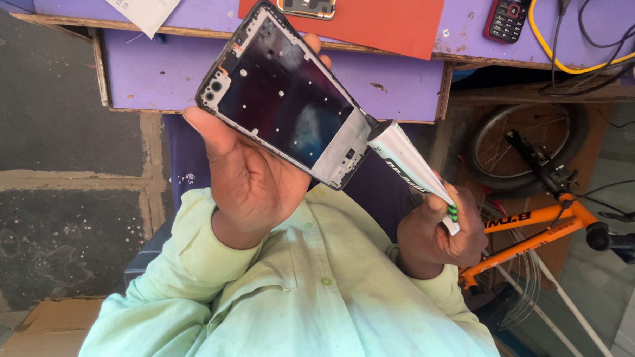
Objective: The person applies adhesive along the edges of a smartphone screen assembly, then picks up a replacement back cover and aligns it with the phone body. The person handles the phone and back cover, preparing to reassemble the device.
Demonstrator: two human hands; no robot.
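Black and bare, the phone frame (286,95) sits up in the left hand (251,181), tilted, screen well exposed with no display fitted; thumb along one long edge, fingertips curling over the far edge, so it's gripped by its sides. At the lower corner of that frame the nozzle of a white glue tube (412,164) is touching the pale bottom strip. The right hand (439,234) has the tube's flattened tail pinched between thumb and closed fingers.

How far along? My read: adhesive is being laid at the bottom edge only. I can't make out a bead along the long sides or the top by the camera cut-out, so most of the rim looks left to do, and no screen is on yet.

Out from there: the pale green shirt sleeves (194,274) fill the lower view. Above, a purple workbench (406,84) with a red mat (382,14); on the mat an orange-edged phone part (308,1). A white printed paper sheet (143,8) pokes over the bench at top left. A red and black keypad phone (509,11) lies to the right, beside looping yellow and black cables (580,42). Under the bench stands an orange bicycle (544,223), with white lettering on its frame tube.
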